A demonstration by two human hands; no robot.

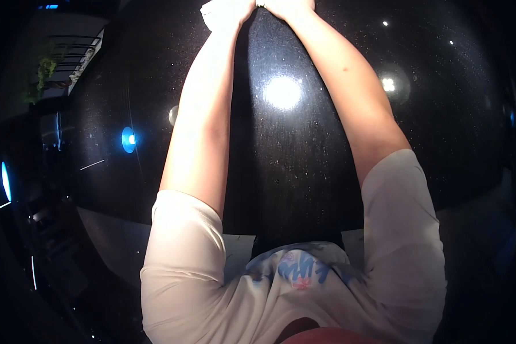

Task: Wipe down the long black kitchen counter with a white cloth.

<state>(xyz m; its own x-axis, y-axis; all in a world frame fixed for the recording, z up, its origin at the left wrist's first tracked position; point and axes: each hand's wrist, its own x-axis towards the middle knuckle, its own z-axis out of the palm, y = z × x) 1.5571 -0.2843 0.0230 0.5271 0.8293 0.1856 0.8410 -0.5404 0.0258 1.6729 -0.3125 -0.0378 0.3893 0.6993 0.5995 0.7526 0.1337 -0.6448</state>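
Observation:
Both my arms reach forward over a glossy black surface (pixel 284 172) that mirrors bright lights. My left hand (pixel 228 13) shows at the top edge, cut off by the frame, with its fingers bent. Beside it, my right hand (pixel 294 7) is mostly beyond the top edge. Between the two hands lies a small pale thing (pixel 261 3), too cropped to name; whether either hand grips it cannot be told. Short light-coloured sleeves cover my upper arms.
Past the surface's left edge are a green plant (pixel 46 71) and dark rails (pixel 75 47). A round blue light reflection (pixel 129 139) shows on the left, and a white glare lies between my forearms. Pale floor (pixel 238 249) shows near my body.

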